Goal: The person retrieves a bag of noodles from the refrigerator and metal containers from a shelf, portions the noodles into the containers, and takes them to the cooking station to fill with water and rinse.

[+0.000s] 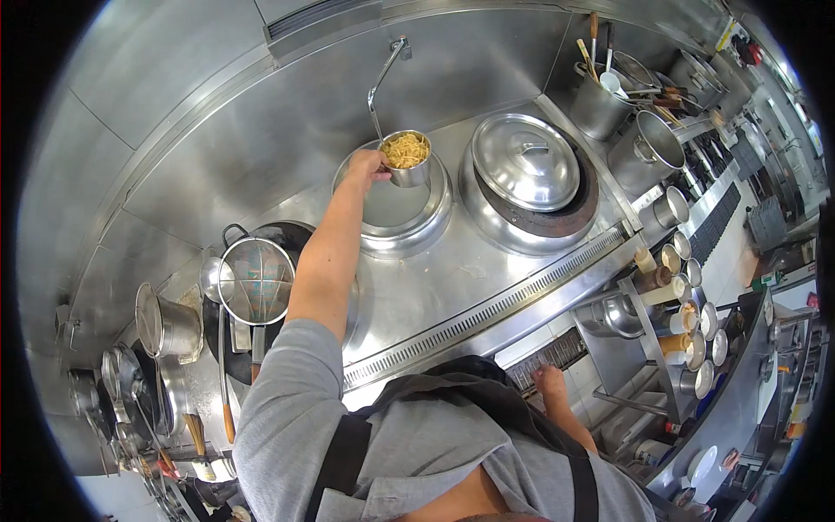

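My left hand (370,165) is closed on the rim of a small round metal container (410,177). Pale yellow strips (406,150), perhaps noodles or shredded food, fill it to near the top. It is over the far side of a wide metal-rimmed wok well (402,235) holding cloudy liquid (387,207). A swing-arm tap (374,96) comes down from the wall just behind my fingers. Low by my right side, my right hand (550,381) hangs with its fingers loosely curled, nothing visible in it.
A domed lid (526,163) covers the burner on the right. Left of my arm, a round mesh strainer (258,278) and a ladle (215,280) lie over a wok. Utensils stand in a tall pot (598,109) at back right. Seasoning containers (687,317) line a right-hand shelf.
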The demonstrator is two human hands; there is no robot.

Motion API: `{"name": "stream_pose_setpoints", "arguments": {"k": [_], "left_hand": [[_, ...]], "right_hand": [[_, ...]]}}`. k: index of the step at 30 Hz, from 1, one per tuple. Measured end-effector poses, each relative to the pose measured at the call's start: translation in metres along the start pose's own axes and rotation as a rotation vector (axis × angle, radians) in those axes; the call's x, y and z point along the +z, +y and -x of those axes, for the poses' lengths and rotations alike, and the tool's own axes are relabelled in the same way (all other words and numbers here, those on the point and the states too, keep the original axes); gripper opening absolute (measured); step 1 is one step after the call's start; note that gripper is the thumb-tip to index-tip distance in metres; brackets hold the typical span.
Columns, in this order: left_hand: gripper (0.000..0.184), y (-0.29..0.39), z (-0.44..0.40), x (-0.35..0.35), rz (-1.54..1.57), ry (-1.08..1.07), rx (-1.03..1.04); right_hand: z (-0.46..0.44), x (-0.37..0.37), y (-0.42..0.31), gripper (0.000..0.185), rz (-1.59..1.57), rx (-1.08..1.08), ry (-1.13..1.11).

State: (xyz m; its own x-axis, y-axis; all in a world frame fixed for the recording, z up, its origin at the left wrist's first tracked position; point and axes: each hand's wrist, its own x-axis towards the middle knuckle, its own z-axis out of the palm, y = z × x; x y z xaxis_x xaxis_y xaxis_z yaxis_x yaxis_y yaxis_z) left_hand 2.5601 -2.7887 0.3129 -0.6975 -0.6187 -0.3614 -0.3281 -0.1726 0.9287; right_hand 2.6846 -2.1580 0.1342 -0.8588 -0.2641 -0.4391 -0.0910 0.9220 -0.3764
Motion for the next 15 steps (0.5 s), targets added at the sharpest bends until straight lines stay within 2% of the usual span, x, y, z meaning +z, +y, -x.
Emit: {"name": "stream_pose_setpoints", "arguments": {"k": [10, 15], "left_hand": [[0.017, 0.013, -0.016, -0.01, 0.114, 0.235, 0.031], [0.02, 0.021, -0.014, -0.021, 0.149, 0.387, 0.022]], "right_hand": [[-0.003, 0.002, 0.007, 0.022, 0.028, 0.038, -0.035], [0.005, -0.015, -0.016, 0.023, 0.026, 0.061, -0.022]]}}
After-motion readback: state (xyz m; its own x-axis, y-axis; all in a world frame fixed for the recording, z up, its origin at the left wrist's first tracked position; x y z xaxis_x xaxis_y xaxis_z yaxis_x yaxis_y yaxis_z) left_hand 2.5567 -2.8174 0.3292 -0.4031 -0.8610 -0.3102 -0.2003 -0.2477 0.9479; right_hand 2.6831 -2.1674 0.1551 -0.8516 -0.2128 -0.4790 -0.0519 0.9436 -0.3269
